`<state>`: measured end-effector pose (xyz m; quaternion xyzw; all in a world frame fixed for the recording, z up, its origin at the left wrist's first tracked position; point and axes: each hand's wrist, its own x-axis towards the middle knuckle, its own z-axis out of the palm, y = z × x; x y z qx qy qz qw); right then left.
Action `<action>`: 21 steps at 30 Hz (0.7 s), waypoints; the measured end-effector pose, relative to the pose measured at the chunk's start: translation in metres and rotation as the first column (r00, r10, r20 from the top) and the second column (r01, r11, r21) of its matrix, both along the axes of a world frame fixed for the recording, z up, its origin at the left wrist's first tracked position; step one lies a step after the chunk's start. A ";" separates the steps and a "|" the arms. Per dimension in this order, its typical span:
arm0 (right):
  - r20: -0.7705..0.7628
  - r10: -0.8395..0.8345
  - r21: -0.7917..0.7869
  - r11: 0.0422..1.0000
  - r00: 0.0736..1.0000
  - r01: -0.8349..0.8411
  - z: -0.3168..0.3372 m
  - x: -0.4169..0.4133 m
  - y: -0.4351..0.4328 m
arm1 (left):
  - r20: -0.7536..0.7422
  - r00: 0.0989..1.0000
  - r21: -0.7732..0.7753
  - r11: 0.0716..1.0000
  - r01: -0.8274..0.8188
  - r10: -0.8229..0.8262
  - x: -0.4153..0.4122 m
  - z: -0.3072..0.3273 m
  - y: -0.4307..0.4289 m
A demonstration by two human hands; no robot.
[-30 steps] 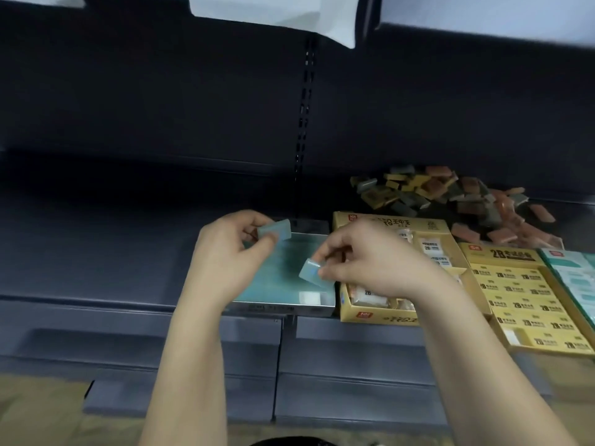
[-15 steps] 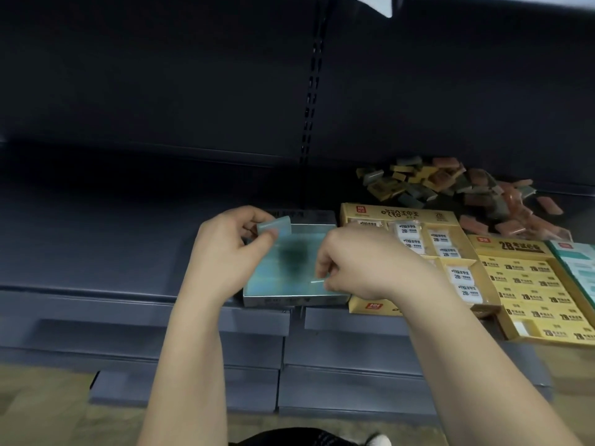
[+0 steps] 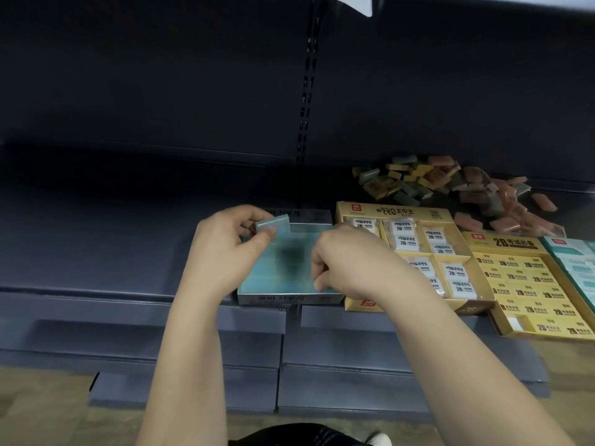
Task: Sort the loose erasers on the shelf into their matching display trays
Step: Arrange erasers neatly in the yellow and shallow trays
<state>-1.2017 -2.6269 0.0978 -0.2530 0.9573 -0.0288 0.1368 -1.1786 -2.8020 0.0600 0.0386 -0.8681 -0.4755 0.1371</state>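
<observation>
**Ana:** Head view first: what is each hand doing?

**Ben:** The left hand [image 3: 225, 252] is pinching a pale blue rectangular eraser [image 3: 273, 224] between thumb and fingers, holding it above the far left corner of the silver-walled display tray with the blue-green floor [image 3: 289, 298]. The right hand [image 3: 347, 262] is curling down into the near right corner of that same tray, fingertips [image 3: 318, 286] pressed together at the tray floor; whether they are gripping anything, I cannot tell.

**Ana:** Where is that tray sitting?

**Ben:** It is sitting at the front edge of the dark grey metal shelf [image 3: 96, 252], near the middle. Just beside it on the right, touching, is lying a yellow cardboard tray of white wrapped erasers [image 3: 418, 252], then a yellow tray packed with yellow-sleeved erasers [image 3: 528, 284], then a teal tray [image 3: 576, 262] running off the right edge.

**Ana:** And the loose ones?

**Ben:** A heap of mixed yellow, grey-green and pink loose erasers [image 3: 450, 188] is lying toward the back of the shelf, behind the yellow trays.
</observation>
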 end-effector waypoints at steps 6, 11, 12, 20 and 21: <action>-0.037 -0.017 -0.006 1.000 0.999 0.017 -0.002 -0.001 -0.003 | -0.014 1.000 -0.010 1.000 -0.014 0.014 -0.002 0.002 -0.002; -0.023 -0.017 -0.029 0.999 1.000 0.016 -0.004 -0.002 -0.005 | 0.008 1.000 0.023 1.000 -0.015 0.015 -0.002 0.000 -0.004; -0.015 -0.015 -0.043 0.999 1.000 0.014 -0.003 -0.003 -0.004 | 0.014 1.000 0.025 0.999 -0.021 0.021 -0.002 0.000 -0.005; 0.045 -0.061 -0.286 0.956 0.997 0.071 0.000 -0.007 0.009 | 0.013 0.996 0.060 0.994 -0.092 0.091 -0.001 -0.002 -0.018; 0.046 -0.075 -0.337 0.938 0.996 0.087 0.001 -0.008 0.012 | 0.016 0.994 0.062 0.992 -0.106 0.106 -0.001 -0.003 -0.019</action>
